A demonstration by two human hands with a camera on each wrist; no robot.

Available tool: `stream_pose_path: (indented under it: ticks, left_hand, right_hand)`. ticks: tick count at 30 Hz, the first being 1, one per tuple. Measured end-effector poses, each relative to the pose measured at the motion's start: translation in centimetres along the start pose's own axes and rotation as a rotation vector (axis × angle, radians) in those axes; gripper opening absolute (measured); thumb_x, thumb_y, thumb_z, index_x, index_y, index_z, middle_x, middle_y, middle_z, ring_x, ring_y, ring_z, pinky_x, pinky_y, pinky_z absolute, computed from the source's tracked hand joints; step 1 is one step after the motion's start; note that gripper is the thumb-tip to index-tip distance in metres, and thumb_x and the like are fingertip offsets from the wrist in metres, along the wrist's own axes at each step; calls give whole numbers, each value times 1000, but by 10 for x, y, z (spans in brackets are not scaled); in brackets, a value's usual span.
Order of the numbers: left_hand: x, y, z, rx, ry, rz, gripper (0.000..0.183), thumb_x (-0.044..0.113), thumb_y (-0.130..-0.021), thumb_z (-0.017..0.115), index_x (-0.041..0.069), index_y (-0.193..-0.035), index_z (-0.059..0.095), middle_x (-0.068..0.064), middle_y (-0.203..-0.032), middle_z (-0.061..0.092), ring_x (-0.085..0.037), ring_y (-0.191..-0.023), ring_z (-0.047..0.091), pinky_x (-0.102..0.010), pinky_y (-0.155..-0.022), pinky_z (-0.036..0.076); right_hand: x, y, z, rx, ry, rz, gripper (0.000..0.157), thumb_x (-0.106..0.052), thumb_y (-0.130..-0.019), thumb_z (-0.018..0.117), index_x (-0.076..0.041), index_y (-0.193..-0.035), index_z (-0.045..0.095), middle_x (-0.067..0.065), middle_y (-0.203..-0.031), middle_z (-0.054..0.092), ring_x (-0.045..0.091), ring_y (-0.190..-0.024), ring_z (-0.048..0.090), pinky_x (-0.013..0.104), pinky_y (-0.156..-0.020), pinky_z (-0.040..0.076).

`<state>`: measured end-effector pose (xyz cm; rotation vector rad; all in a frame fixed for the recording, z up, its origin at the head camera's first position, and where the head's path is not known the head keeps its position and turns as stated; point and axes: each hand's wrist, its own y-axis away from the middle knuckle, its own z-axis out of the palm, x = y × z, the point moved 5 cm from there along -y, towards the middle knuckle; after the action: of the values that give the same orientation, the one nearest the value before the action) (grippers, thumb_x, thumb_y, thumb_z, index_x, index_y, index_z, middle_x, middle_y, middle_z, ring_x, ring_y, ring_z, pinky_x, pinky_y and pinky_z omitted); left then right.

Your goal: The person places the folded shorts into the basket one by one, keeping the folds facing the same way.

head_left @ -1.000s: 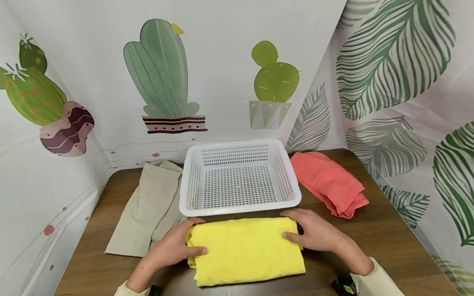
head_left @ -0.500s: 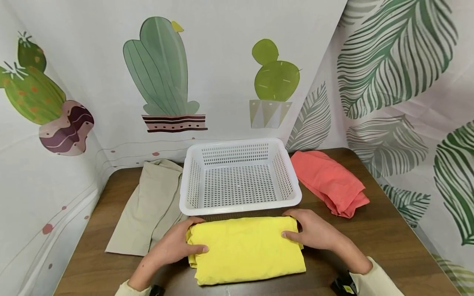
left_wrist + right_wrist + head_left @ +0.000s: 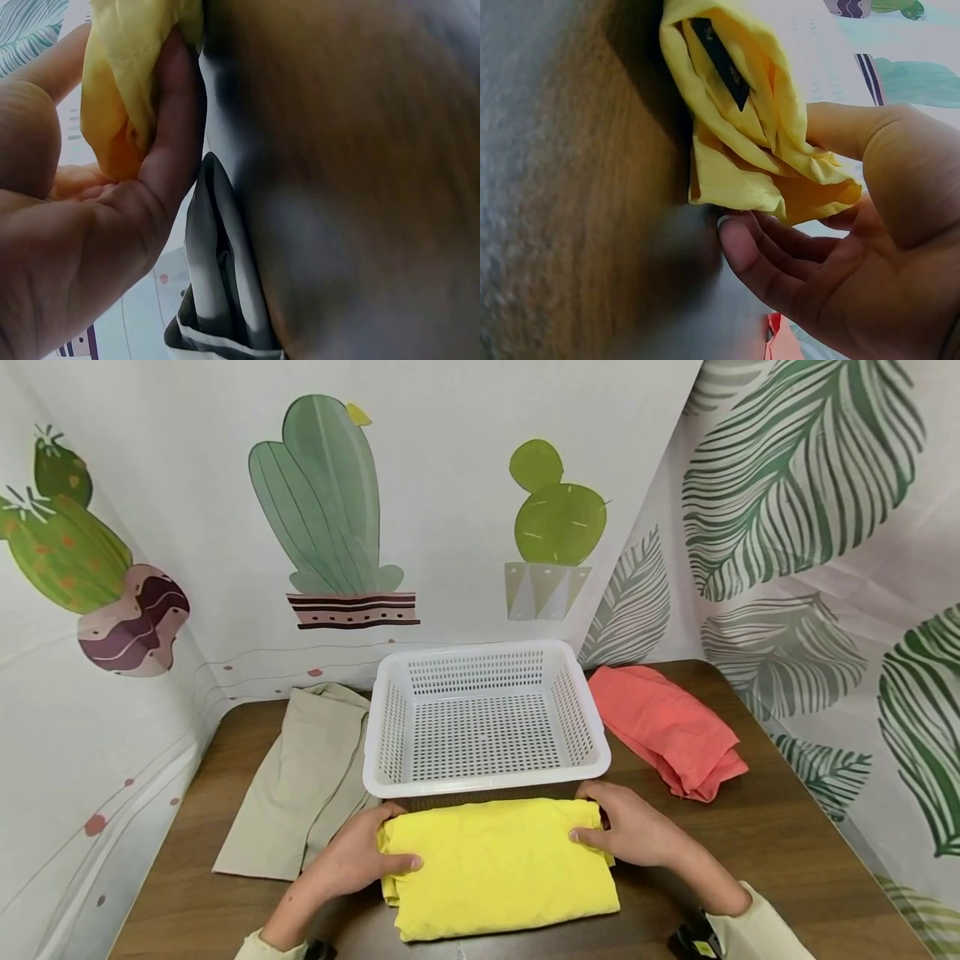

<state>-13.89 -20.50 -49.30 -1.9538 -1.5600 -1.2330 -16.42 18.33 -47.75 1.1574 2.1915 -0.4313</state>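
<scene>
A folded yellow garment [image 3: 498, 872] lies in front of the white basket. My left hand [image 3: 352, 856] grips its left end, thumb on top and fingers round the far side. In the left wrist view, my left hand [image 3: 82, 255] has the yellow cloth [image 3: 124, 67] between thumb and fingers. My right hand [image 3: 637, 827] holds the right end, its thumb on the upper face. The right wrist view shows the garment's layered end [image 3: 742, 142] with a dark label [image 3: 721, 64] inside, and my right hand [image 3: 855, 247] around it, fingertips at the lower layer.
The white perforated basket [image 3: 487, 785] stands right behind the yellow garment, nothing in it. Folded beige clothing [image 3: 300, 785] lies to its left, a coral-red folded cloth [image 3: 667, 727] to its right. All rest on a brown wooden table [image 3: 780, 877] against a printed curtain [image 3: 457, 527].
The fingers at the garment's far corners have slid slightly outward. The garment and both hands otherwise stay almost where they were.
</scene>
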Motion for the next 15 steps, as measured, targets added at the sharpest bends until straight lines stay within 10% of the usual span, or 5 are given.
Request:
stream_pose_path:
  ticks: [15]
  left_hand:
    - [0, 0, 4, -30, 109, -15, 55, 27, -85, 91, 1, -121, 59, -5, -92, 68, -20, -79, 66, -32, -69, 56]
  right_hand:
    - [0, 0, 2, -33, -122, 47, 40, -29, -96, 81, -7, -124, 63, -9, -99, 68, 3, -86, 64, 28, -78, 55]
